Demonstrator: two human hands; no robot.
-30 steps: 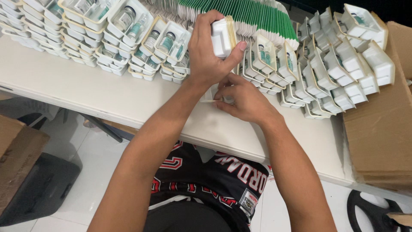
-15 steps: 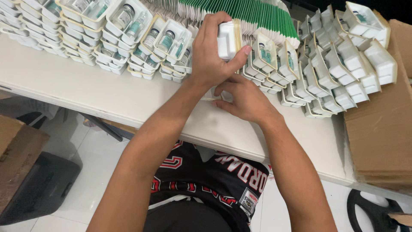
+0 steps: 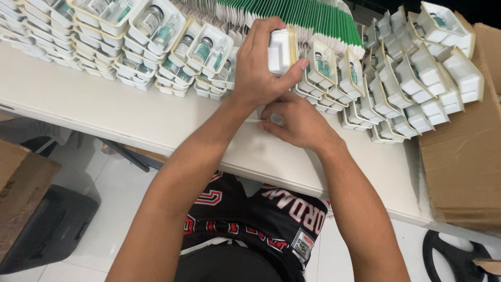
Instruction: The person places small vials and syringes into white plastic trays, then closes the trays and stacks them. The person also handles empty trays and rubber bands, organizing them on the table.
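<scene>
My left hand [image 3: 261,62] is raised over the white table [image 3: 94,104] and grips a white plastic tray [image 3: 280,50] held on edge, thumb across its near side. Just below it my right hand [image 3: 297,122] rests on the table with its fingertips pinching a thin pale strip [image 3: 253,120]; what the strip is I cannot tell. Behind both hands lie rows of white trays holding small glass vials [image 3: 201,49]. A long row of green-edged flat cartons [image 3: 313,18] stands on edge at the back.
More white trays [image 3: 417,78] are heaped at the right, some upside down. Flattened brown cardboard [image 3: 462,167] lies at the table's right end. A brown box [image 3: 18,193] and a dark bin [image 3: 52,230] stand on the floor at the left.
My left hand has lifted the tray slightly and turned it more on edge. My right hand has stayed beneath it on the table, fingers working at the strip.
</scene>
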